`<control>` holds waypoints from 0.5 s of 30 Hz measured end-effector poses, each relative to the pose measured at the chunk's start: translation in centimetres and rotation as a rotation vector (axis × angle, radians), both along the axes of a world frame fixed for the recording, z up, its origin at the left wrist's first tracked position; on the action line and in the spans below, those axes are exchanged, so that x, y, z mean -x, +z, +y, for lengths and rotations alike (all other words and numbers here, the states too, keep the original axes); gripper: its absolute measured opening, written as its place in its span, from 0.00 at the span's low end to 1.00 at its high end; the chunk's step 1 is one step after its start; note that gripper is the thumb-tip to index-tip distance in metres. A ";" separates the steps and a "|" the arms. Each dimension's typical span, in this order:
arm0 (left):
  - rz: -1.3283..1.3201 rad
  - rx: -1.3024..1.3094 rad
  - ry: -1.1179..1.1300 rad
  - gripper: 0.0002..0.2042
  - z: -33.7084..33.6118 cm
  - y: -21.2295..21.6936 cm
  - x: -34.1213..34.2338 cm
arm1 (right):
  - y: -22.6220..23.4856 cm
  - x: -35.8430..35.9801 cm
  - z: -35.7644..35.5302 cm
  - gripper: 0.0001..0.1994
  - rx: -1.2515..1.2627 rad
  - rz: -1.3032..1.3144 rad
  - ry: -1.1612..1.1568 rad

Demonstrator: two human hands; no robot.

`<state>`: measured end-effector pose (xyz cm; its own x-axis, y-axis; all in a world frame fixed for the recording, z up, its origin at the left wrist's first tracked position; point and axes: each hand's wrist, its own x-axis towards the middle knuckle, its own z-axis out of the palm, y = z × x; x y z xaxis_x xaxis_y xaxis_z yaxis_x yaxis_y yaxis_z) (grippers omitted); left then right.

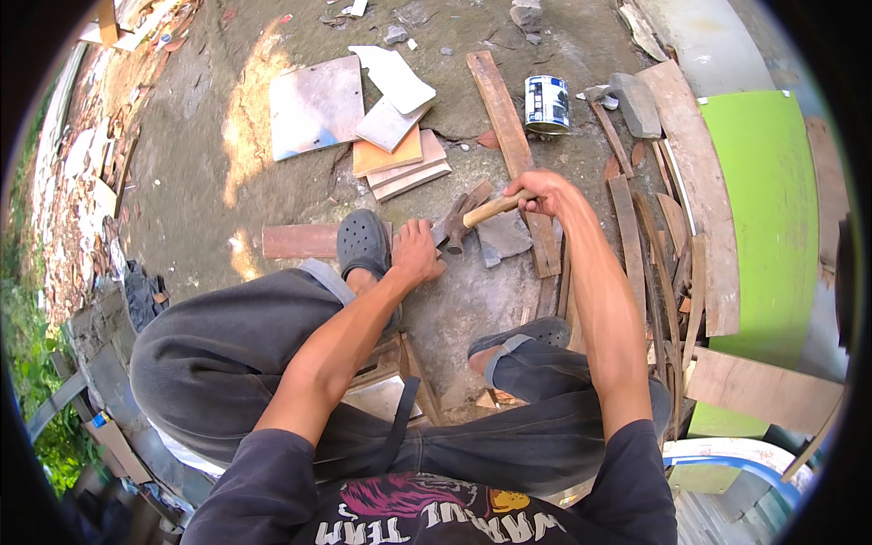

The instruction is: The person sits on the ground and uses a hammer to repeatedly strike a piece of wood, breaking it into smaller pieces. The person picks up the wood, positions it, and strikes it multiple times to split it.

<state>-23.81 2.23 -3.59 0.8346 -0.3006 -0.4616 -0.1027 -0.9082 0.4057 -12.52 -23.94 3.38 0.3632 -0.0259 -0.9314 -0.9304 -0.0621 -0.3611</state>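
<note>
- your hammer (pixel 490 210) sits between your hands; long axis slants, head lower left, handle end upper right
- right hand (pixel 543 193) clamped round the handle end
- left hand (pixel 416 252) curled beside the head; fingertips hidden, can't tell what you're gripping
- left clog (pixel 361 240) crowds that hand; grey stone slab (pixel 507 240) just right of the head
- long plank (pixel 498 109) runs behind your right hand, partly covered
- farther out: can (pixel 547 102), green panel (pixel 763 209)

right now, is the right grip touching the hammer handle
Touching: the head view shows the right grip wrapped around the hammer handle near its end.
</note>
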 end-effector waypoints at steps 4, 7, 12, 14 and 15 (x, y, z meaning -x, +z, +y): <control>-0.001 0.007 0.011 0.36 0.0 -0.1 0.5 | -0.7 -1.0 -1.2 0.06 0.035 0.109 0.096; 0.002 0.019 0.035 0.36 0.4 0.1 1.4 | -0.6 -1.6 -1.0 0.07 0.061 0.159 0.144; 0.087 -0.014 0.059 0.36 0.9 -0.2 2.2 | 0.4 -2.9 -1.2 0.08 0.094 0.232 0.201; 0.097 0.005 0.039 0.36 1.1 -0.5 2.0 | 0.4 -3.2 -2.3 0.09 0.062 0.217 0.183; 0.103 0.014 0.029 0.36 1.2 -0.6 2.0 | 0.8 -3.3 -2.5 0.10 0.039 0.205 0.171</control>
<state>-25.78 3.39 -4.23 0.7917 -0.2837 -0.5410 -0.0333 -0.9043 0.4256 -9.19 -26.48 4.16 0.1696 -0.0177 -0.9854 -0.9586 -0.2350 -0.1608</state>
